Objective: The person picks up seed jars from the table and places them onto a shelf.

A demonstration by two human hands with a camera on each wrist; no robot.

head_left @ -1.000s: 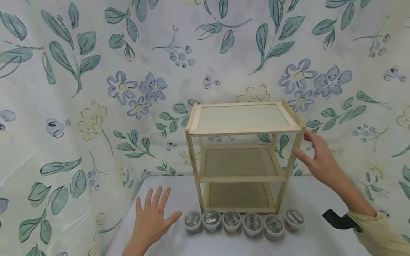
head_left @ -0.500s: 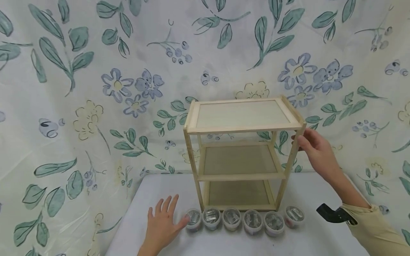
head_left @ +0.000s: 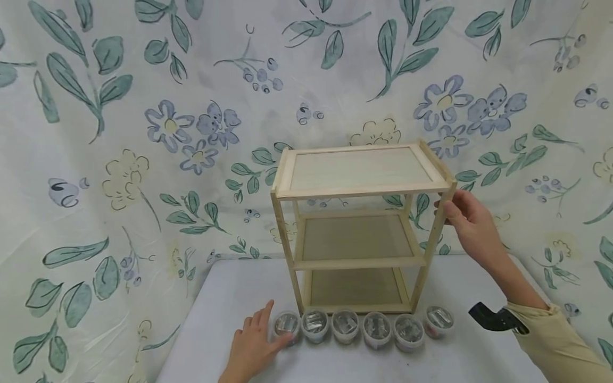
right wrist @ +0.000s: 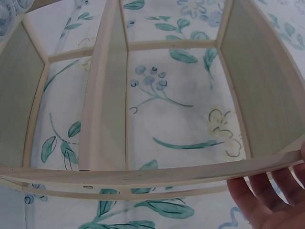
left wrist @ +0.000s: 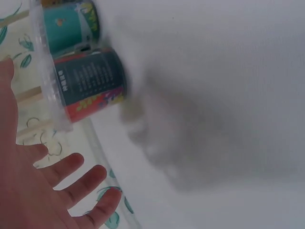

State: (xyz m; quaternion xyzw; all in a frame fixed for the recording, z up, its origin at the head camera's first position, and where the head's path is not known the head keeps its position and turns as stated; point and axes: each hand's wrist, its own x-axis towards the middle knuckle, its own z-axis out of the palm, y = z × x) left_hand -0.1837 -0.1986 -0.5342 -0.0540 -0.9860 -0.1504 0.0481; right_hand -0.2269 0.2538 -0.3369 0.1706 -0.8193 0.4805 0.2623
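A three-tier wooden shelf rack [head_left: 360, 261] stands on the white table. My right hand [head_left: 474, 226] holds its right front post near the top, the thumb in front and fingers behind; in the right wrist view, fingertips [right wrist: 243, 191] rest against the post. Along the rack's front is a row of small clear-lidded tubs. My left hand [head_left: 254, 346] is at the leftmost tub [head_left: 286, 324], fingers spread to its left, thumb over its near side. The left wrist view shows this tub's dark printed label [left wrist: 90, 78] beyond the loosely bent fingers; contact cannot be told.
Several more tubs continue the row, among them one in the middle [head_left: 345, 325] and one at the right end [head_left: 438, 321], set slightly apart. A floral cloth [head_left: 119, 202] hangs behind the white table [head_left: 230, 282]. A black strap [head_left: 498, 318] is at the right sleeve.
My left hand has moved right to the leftmost tub. The right hand has closed its fingers round the rack's post. The head view has shifted slightly.
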